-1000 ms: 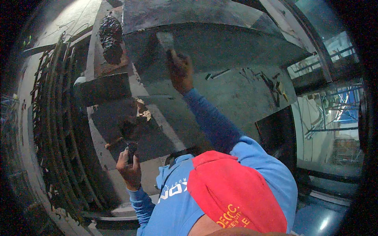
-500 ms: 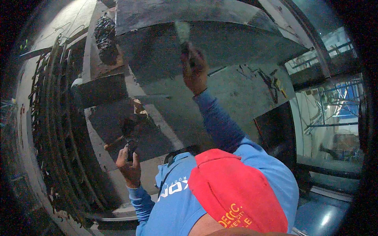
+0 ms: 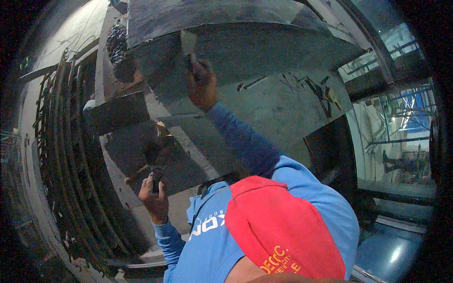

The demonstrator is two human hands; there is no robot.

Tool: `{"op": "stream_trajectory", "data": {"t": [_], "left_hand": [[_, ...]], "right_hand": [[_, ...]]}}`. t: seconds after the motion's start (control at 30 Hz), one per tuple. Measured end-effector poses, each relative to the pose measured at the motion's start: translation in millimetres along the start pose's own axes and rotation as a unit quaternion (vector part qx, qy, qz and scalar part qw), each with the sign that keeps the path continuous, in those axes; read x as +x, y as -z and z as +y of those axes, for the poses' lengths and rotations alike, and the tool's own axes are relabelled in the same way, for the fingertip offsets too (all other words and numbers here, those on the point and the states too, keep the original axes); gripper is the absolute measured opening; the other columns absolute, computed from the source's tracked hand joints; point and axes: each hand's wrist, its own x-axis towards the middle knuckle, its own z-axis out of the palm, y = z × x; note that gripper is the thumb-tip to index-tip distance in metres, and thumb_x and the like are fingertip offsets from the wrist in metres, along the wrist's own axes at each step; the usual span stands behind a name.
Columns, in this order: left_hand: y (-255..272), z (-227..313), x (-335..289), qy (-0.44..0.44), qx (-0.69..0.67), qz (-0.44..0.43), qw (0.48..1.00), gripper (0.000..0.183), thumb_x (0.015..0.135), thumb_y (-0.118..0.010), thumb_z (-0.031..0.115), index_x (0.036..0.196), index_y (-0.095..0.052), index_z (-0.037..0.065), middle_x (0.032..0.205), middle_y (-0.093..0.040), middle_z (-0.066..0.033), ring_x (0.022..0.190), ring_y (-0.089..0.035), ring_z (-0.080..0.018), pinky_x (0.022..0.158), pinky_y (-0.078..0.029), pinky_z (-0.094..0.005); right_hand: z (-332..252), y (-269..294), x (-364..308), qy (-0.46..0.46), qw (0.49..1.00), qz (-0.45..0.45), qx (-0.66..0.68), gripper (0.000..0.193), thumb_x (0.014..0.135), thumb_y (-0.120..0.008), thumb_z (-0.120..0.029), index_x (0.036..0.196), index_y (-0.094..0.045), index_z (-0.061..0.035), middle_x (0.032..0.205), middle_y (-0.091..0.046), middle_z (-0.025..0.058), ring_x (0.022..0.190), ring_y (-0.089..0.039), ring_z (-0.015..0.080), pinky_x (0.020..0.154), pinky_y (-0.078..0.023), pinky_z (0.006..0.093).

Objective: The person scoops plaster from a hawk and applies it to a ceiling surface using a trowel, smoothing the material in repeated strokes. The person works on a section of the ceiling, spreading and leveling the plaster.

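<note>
My right hand [image 3: 201, 85] is raised on an outstretched blue sleeve and grips the handle of a flat trowel [image 3: 188, 42]. The trowel's blade lies against a grey, wet-looking plastered surface [image 3: 264, 52]. Lower left, my left hand [image 3: 153, 195] is closed around the handle under a dark square mortar board [image 3: 137, 155], which carries a lump of dark mortar [image 3: 158, 148]. The two hands are well apart.
Curved steel bars [image 3: 61, 165] run down the left side. A dark bundle [image 3: 120, 52] hangs at the upper left beside the plastered surface. Bright openings with scaffold poles [image 3: 401, 132] are on the right. A red cap [image 3: 283, 226] and blue shirt [image 3: 207, 236] fill the bottom.
My right hand slid the trowel a little to the right over the grey surface, then back to the left. My left hand and the board stayed where they were.
</note>
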Motion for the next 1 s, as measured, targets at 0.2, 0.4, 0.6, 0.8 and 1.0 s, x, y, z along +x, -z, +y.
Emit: {"op": "stream_trajectory", "data": {"t": [0.2,0.4,0.6,0.8,1.0], "left_hand": [[-3,4,9,-0.043,0.022,0.017,0.999,0.027,0.088,-0.068,0.004,0.113,-0.067,-0.007,0.096,-0.068,-0.0202,0.085,-0.069,-0.036,0.074,-0.053,-0.0407],[-9,0,2,-0.02,0.024,0.031,0.999,0.03,0.084,-0.07,0.0,0.113,-0.067,-0.007,0.099,-0.068,-0.0213,0.089,-0.068,-0.0386,0.076,-0.054,-0.0431],[-19,-11,1,0.0,0.002,0.019,1.0,0.032,0.084,-0.072,-0.002,0.114,-0.067,-0.007,0.102,-0.068,-0.0211,0.09,-0.069,-0.037,0.077,-0.054,-0.0404],[-40,2,4,0.012,0.011,0.052,0.998,0.034,0.084,-0.073,0.001,0.117,-0.068,-0.006,0.098,-0.069,-0.0193,0.087,-0.07,-0.0338,0.076,-0.054,-0.0394],[-50,21,11,0.03,-0.02,0.049,0.998,0.029,0.088,-0.071,0.004,0.116,-0.068,-0.005,0.096,-0.068,-0.0176,0.085,-0.069,-0.0317,0.076,-0.054,-0.038]], "right_hand": [[7,21,-9,0.003,0.98,-0.15,0.128,0.04,0.1,-0.066,-0.017,0.138,-0.062,-0.0047,0.125,-0.067,0.0139,0.104,-0.066,0.0248,0.092,-0.054,0.0351],[-16,161,120,0.19,0.945,-0.246,0.104,0.037,0.107,-0.057,-0.02,0.14,-0.061,-0.005,0.137,-0.064,0.0123,0.107,-0.065,0.0171,0.092,-0.053,0.0339],[-47,146,307,0.471,0.755,-0.443,-0.111,0.027,0.097,-0.061,-0.013,0.121,-0.072,-0.0083,0.109,-0.073,0.0119,0.103,-0.07,0.0257,0.093,-0.055,0.0371],[-20,105,338,0.53,0.633,-0.526,-0.206,0.027,0.095,-0.06,-0.007,0.118,-0.074,-0.0076,0.106,-0.074,0.0148,0.103,-0.07,0.031,0.094,-0.055,0.0405],[25,147,354,0.313,0.719,-0.614,-0.086,0.02,0.098,-0.061,-0.01,0.108,-0.078,-0.007,0.105,-0.075,0.0142,0.099,-0.071,0.0283,0.09,-0.054,0.0409]]}}
